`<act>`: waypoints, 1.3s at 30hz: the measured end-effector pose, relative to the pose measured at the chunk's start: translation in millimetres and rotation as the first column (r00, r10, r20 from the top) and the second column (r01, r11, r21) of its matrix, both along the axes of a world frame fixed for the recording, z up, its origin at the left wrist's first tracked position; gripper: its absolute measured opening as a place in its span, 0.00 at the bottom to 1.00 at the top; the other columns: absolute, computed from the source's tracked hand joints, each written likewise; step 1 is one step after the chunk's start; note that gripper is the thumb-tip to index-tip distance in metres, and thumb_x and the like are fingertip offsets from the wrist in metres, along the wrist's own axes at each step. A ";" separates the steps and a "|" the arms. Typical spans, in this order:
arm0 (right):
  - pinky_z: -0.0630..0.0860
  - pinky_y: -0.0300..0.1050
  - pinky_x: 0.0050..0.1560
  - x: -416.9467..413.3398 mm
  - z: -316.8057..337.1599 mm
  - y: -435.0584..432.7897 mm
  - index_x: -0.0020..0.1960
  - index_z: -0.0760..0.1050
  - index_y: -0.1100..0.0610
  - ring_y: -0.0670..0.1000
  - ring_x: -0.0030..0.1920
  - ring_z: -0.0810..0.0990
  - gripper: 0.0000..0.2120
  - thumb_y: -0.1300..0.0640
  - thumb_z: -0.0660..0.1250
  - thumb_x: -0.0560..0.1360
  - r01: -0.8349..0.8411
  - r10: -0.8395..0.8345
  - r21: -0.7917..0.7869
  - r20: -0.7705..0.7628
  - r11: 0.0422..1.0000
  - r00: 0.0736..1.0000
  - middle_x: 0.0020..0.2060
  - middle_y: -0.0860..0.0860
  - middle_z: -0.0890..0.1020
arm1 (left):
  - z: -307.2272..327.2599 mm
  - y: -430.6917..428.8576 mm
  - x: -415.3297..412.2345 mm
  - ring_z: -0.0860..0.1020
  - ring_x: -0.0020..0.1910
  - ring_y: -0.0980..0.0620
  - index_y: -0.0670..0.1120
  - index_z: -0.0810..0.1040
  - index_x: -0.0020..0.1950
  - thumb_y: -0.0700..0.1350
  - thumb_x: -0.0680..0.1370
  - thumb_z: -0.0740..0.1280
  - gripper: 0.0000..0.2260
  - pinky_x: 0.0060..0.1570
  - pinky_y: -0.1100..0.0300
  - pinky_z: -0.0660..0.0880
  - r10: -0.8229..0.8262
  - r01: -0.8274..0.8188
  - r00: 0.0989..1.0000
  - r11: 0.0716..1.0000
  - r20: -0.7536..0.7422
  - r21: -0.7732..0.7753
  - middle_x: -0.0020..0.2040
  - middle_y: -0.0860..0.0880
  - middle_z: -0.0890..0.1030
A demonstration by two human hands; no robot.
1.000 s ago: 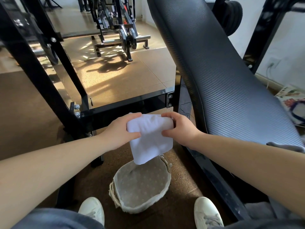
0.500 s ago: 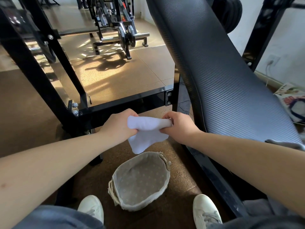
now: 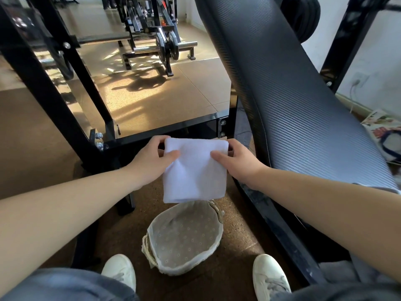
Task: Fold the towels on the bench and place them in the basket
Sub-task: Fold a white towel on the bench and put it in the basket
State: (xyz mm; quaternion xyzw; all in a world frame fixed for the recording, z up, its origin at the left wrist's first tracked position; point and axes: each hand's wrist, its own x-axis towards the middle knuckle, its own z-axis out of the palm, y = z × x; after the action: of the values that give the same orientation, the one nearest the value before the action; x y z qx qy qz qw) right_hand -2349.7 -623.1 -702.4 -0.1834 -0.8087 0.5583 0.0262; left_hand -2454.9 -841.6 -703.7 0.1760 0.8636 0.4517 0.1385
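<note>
towels: one white towel
baskets: one basket
hands: two, left hand, right hand
shoes: two white shoes
benches: one bench

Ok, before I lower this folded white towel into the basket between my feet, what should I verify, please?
1. Grip: left hand and right hand pinch the folded white cloth towel at its top corners: ok.
2. Fold: it hangs as a flat, even rectangle: ok.
3. Aim: the round woven basket with dotted fabric liner stands below the towel, opening up: ok.
4. Room: only liner shows inside: ok.
5. Gap between towel's lower edge and basket rim: cannot tell.
</note>
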 end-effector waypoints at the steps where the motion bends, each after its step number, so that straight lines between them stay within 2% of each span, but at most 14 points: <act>1: 0.79 0.40 0.47 -0.8 -0.1 0.3 0.72 0.66 0.48 0.46 0.53 0.81 0.24 0.46 0.68 0.80 0.028 -0.028 -0.004 -0.002 1.000 1.000 0.55 0.45 0.79 | 0.2 -0.7 1.0 0.79 0.55 0.53 0.56 0.64 0.74 0.54 0.81 0.67 0.24 0.48 0.57 0.75 0.002 -0.002 1.000 1.000 0.016 0.024 0.58 0.51 0.77; 5: 0.83 0.49 0.54 -1.5 -2.2 0.7 0.77 0.62 0.48 0.48 0.55 0.82 0.29 0.48 0.69 0.80 0.012 -0.012 -0.047 -0.006 0.999 1.000 0.60 0.49 0.78 | 1.0 -2.6 3.3 0.81 0.53 0.49 0.62 0.64 0.68 0.51 0.83 0.65 0.16 0.49 0.52 0.79 -0.027 0.027 1.000 0.998 -0.002 0.055 0.58 0.50 0.79; 9: 0.82 0.42 0.54 3.4 -3.8 -0.5 0.79 0.59 0.44 0.45 0.58 0.79 0.31 0.53 0.68 0.81 -0.085 0.087 0.062 -0.040 0.994 0.995 0.66 0.43 0.71 | 1.0 -0.1 4.4 0.73 0.63 0.52 0.58 0.74 0.60 0.47 0.85 0.61 0.08 0.55 0.56 0.71 -0.077 0.079 0.988 0.997 -0.133 0.006 0.63 0.55 0.73; 12: 0.70 0.42 0.65 3.1 -3.1 1.0 0.73 0.72 0.46 0.47 0.71 0.69 0.18 0.55 0.63 0.84 -0.111 0.173 0.397 -0.123 0.911 0.977 0.77 0.43 0.64 | 0.4 2.4 6.5 0.68 0.68 0.55 0.56 0.77 0.60 0.43 0.84 0.61 0.10 0.60 0.60 0.65 -0.138 0.133 0.978 0.990 -0.156 -0.039 0.65 0.56 0.71; 14: 0.64 0.39 0.67 2.5 -2.8 1.7 0.69 0.77 0.49 0.48 0.74 0.67 0.15 0.55 0.62 0.84 -0.133 0.234 0.511 -0.138 0.849 0.962 0.78 0.45 0.65 | -1.3 0.8 6.0 0.63 0.75 0.56 0.56 0.78 0.65 0.44 0.81 0.68 0.13 0.67 0.59 0.65 -0.176 0.162 0.968 0.982 -0.177 -0.092 0.75 0.55 0.65; 16: 0.62 0.38 0.68 3.1 -3.0 1.4 0.72 0.75 0.49 0.48 0.75 0.66 0.19 0.52 0.67 0.81 -0.164 0.250 0.538 -0.092 0.827 0.964 0.78 0.45 0.66 | -1.1 -1.6 6.3 0.56 0.79 0.58 0.56 0.75 0.70 0.47 0.77 0.73 0.22 0.72 0.59 0.61 -0.223 0.186 0.947 0.968 -0.232 -0.170 0.82 0.57 0.56; 18: 0.61 0.37 0.68 3.6 -4.0 1.2 0.75 0.71 0.49 0.48 0.74 0.66 0.29 0.51 0.74 0.76 -0.183 0.252 0.549 -0.052 0.815 0.966 0.77 0.45 0.66 | 0.3 -1.4 7.0 0.55 0.79 0.58 0.55 0.73 0.73 0.48 0.75 0.76 0.27 0.70 0.62 0.58 -0.264 0.202 0.922 0.952 -0.285 -0.229 0.82 0.58 0.54; 21: 0.60 0.34 0.65 2.5 -6.4 1.0 0.75 0.70 0.51 0.49 0.71 0.70 0.33 0.56 0.77 0.72 -0.159 0.242 0.574 -0.070 0.803 0.968 0.73 0.46 0.70 | 0.1 1.1 6.9 0.61 0.77 0.56 0.55 0.70 0.73 0.48 0.73 0.78 0.31 0.67 0.63 0.58 -0.274 0.186 0.904 0.943 -0.329 -0.275 0.80 0.57 0.61; 26: 0.63 0.34 0.61 3.1 -5.3 1.2 0.72 0.73 0.52 0.51 0.66 0.74 0.28 0.62 0.74 0.73 -0.100 0.217 0.627 -0.113 0.773 0.970 0.67 0.50 0.76 | 1.5 2.2 2.9 0.67 0.68 0.58 0.53 0.70 0.74 0.46 0.72 0.78 0.32 0.62 0.64 0.61 -0.312 0.190 0.877 0.924 -0.366 -0.332 0.72 0.55 0.69; 30: 0.65 0.35 0.57 5.2 -6.4 -1.3 0.71 0.73 0.52 0.50 0.62 0.76 0.26 0.62 0.72 0.75 -0.138 0.253 0.617 -0.102 0.775 0.962 0.63 0.50 0.78 | 2.8 3.3 2.5 0.72 0.65 0.52 0.53 0.73 0.72 0.42 0.71 0.76 0.31 0.61 0.58 0.70 -0.370 0.220 0.866 0.886 -0.337 -0.408 0.67 0.54 0.73; 33: 0.69 0.41 0.59 5.9 -6.8 -0.5 0.71 0.73 0.52 0.51 0.62 0.76 0.24 0.61 0.70 0.76 -0.185 0.294 0.625 -0.074 0.759 0.953 0.62 0.50 0.80 | 4.3 2.5 7.7 0.74 0.56 0.52 0.56 0.73 0.69 0.47 0.70 0.74 0.27 0.52 0.53 0.75 -0.439 0.184 0.831 0.797 -0.342 -0.575 0.60 0.55 0.75; 35: 0.67 0.44 0.64 6.5 -6.7 0.6 0.71 0.73 0.52 0.48 0.58 0.74 0.23 0.58 0.70 0.76 -0.230 0.333 0.663 -0.031 0.712 0.942 0.61 0.49 0.81 | 3.7 -1.1 9.3 0.72 0.55 0.52 0.56 0.74 0.67 0.53 0.71 0.71 0.25 0.51 0.54 0.72 -0.518 0.100 0.722 0.735 -0.459 -0.671 0.55 0.57 0.77; 37: 0.62 0.43 0.66 7.9 -7.0 -0.5 0.70 0.72 0.52 0.45 0.54 0.67 0.24 0.54 0.70 0.76 -0.249 0.363 0.711 -0.011 0.658 0.932 0.61 0.47 0.80 | 1.4 -5.5 7.1 0.71 0.56 0.50 0.53 0.76 0.65 0.55 0.71 0.71 0.23 0.55 0.53 0.69 -0.569 0.076 0.618 0.731 -0.544 -0.678 0.53 0.56 0.79; 39: 0.63 0.44 0.66 8.6 -7.1 -2.6 0.70 0.71 0.51 0.46 0.57 0.65 0.27 0.47 0.73 0.74 -0.245 0.375 0.740 -0.010 0.626 0.927 0.62 0.46 0.78 | 2.7 -7.4 7.3 0.74 0.55 0.50 0.50 0.75 0.65 0.53 0.72 0.72 0.22 0.53 0.55 0.70 -0.548 0.142 0.650 0.769 -0.527 -0.624 0.54 0.53 0.78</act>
State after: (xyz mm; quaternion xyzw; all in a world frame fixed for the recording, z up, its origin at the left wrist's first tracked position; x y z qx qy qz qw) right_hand -2341.1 -625.7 -709.5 0.0310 -0.9771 0.2001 0.0660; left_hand -2447.6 -849.0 -701.0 0.4523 0.8879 0.0605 -0.0593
